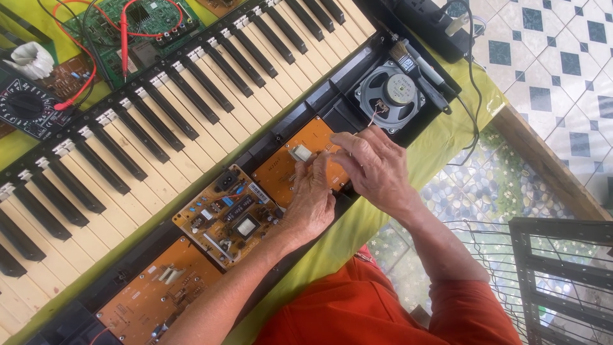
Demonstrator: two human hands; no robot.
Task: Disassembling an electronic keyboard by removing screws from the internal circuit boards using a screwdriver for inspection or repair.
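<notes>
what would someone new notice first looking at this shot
The opened electronic keyboard runs diagonally across the frame, keys exposed. At centre, the left hand and right hand meet over an orange circuit board. A round grey speaker sits just above them, and a multimeter with red leads lies at the far left.

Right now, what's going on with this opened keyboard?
A person in an orange garment works with both bare hands on an orange circuit board inside an opened black electronic keyboard. The left hand and right hand meet over the board's right end, fingers pinched together; what they grip is hidden. A round grey speaker sits just beyond, and a component-covered power board lies to the left.
</notes>
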